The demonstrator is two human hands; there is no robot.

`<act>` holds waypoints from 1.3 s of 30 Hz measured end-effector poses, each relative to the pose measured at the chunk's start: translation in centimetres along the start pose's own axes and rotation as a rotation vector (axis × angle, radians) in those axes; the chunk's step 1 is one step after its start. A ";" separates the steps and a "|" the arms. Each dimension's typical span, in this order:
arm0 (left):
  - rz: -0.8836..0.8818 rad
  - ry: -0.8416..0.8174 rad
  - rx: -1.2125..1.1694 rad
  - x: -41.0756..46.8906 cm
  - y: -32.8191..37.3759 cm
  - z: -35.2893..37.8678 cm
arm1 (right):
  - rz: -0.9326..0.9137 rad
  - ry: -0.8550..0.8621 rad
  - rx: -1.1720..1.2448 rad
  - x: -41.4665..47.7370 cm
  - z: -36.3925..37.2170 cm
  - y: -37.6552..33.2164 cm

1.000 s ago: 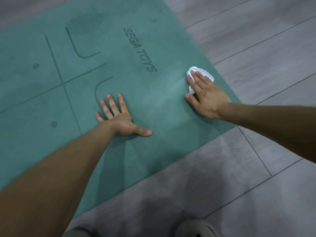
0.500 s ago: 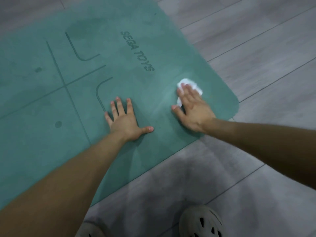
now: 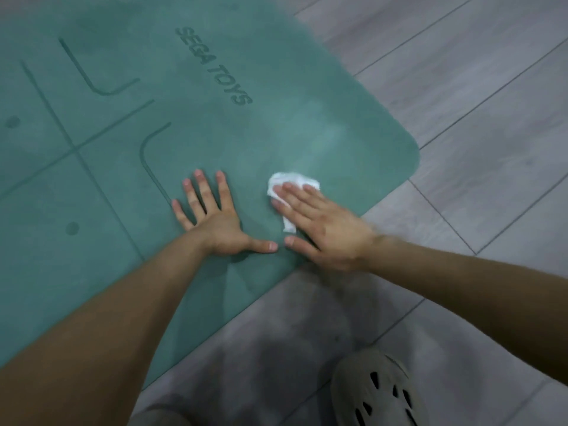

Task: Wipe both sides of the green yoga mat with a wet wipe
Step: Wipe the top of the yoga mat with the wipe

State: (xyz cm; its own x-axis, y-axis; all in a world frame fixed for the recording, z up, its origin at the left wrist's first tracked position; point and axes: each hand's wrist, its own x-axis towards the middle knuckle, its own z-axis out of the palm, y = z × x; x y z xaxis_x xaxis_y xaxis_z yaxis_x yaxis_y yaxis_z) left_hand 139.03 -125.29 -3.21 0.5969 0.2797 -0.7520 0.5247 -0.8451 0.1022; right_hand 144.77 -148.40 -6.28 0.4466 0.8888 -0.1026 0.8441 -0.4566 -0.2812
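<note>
While our left hand (image 3: 215, 222) lies flat on the green yoga mat (image 3: 276, 133), fingers spread apart and thumb out sideways, our right hand (image 3: 319, 229) presses the wet wipe (image 3: 295, 181) down under straight fingers held close together. We note the wipe is white and crumpled, on the mat near its rounded corner, just beside the left hand. Our thumb tips nearly meet. The mat lies flat on the grey plank floor (image 3: 461, 87), "SEGA TOYS" lettering facing up. Our grey perforated clog (image 3: 378, 392) stands on the floor, off the mat's edge.
</note>
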 end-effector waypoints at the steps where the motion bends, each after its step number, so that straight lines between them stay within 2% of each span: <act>1: -0.002 -0.001 0.001 0.0 0.0 -0.1 | -0.126 -0.038 -0.040 -0.6 -0.3 0.5; 2: -0.001 -0.010 -0.001 -0.1 0.0 -0.2 | -0.160 -0.043 -0.073 -0.7 -0.8 2.0; 3: 0.003 -0.024 -0.001 -0.2 0.0 -0.3 | -0.092 -0.020 -0.100 -0.5 -1.4 3.7; 6: 0.000 -0.059 0.013 -0.5 0.1 -0.7 | 0.408 0.111 -0.029 0.0 -3.2 7.4; 7: -0.003 -0.065 0.019 -0.6 0.2 -0.8 | 0.540 0.126 0.017 0.4 -3.2 6.7; 8: -0.004 -0.064 0.025 -0.6 0.2 -0.8 | 0.571 0.129 0.045 0.8 -2.7 5.0; 9: -0.003 -0.058 0.029 -0.7 0.3 -0.7 | 0.488 0.108 0.039 0.8 -2.1 2.7; 12: -0.002 -0.032 0.034 -0.7 0.2 -0.6 | -0.076 -0.037 -0.019 -1.5 0.0 -1.8; 13: 0.002 -0.029 0.031 -0.7 0.2 -0.5 | -0.163 -0.054 -0.050 -2.2 -0.2 -0.9; 14: 0.008 -0.029 0.027 -0.6 0.1 -0.4 | -0.140 -0.039 -0.078 -2.6 -0.6 0.8; 15: 0.013 -0.028 0.024 -0.6 0.1 -0.3 | -0.012 -0.011 -0.086 -2.9 -1.1 2.8; 18: 0.019 -0.026 0.023 -0.6 0.0 -0.4 | 0.554 0.102 -0.020 -4.1 -3.0 7.5; 19: 0.025 -0.025 0.022 -0.6 0.0 -0.4 | 0.669 0.119 0.019 -4.1 -3.0 7.1; 20: 0.030 -0.020 0.024 -0.6 0.0 -0.3 | 0.693 0.137 0.043 -3.7 -2.6 5.5; 21: 0.033 -0.012 0.026 -0.5 0.0 -0.2 | 0.614 0.135 0.041 -3.2 -1.8 3.2; 24: 0.034 0.047 0.052 -0.6 -0.3 0.2 | 0.049 0.001 0.009 -3.0 1.3 -3.5; 25: 0.036 0.072 0.069 -0.6 -0.4 0.4 | -0.080 -0.037 -0.034 -3.3 1.5 -3.7; 26: 0.042 0.092 0.085 -0.7 -0.4 0.5 | -0.134 -0.037 -0.065 -3.8 1.0 -2.5; 27: 0.050 0.110 0.095 -0.8 -0.4 0.4 | -0.090 -0.014 -0.081 -4.2 0.4 -0.6; 28: 0.060 0.133 0.104 -0.9 -0.4 0.4 | 0.033 0.007 -0.077 -4.8 -0.2 1.4; 30: 0.101 0.193 0.147 -1.1 -0.2 0.2 | 0.378 0.100 -0.063 -6.1 -1.5 5.5; 32: 0.176 0.266 0.238 -1.2 0.5 0.0 | 0.679 0.153 -0.004 -6.7 -1.9 6.6; 33: 0.208 0.286 0.284 -1.2 0.9 -0.2 | 0.733 0.161 0.018 -6.2 -1.6 5.4; 34: 0.232 0.288 0.320 -1.2 1.5 -0.5 | 0.686 0.148 0.027 -5.6 -1.0 3.5; 37: 0.264 0.259 0.397 -1.1 3.3 -1.4 | 0.161 0.022 0.002 -4.8 1.2 -2.2; 39: 0.278 0.242 0.417 -1.2 4.5 -1.8 | -0.058 -0.012 -0.038 -6.0 1.0 -1.3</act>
State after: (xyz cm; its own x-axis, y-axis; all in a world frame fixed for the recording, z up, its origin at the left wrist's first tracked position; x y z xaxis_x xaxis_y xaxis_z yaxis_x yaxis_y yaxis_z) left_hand 141.77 -128.58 -0.69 0.8268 0.0758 -0.5574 0.0724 -0.9970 -0.0282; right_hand 140.64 -153.11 -6.27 0.3937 0.9140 -0.0986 0.8791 -0.4056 -0.2504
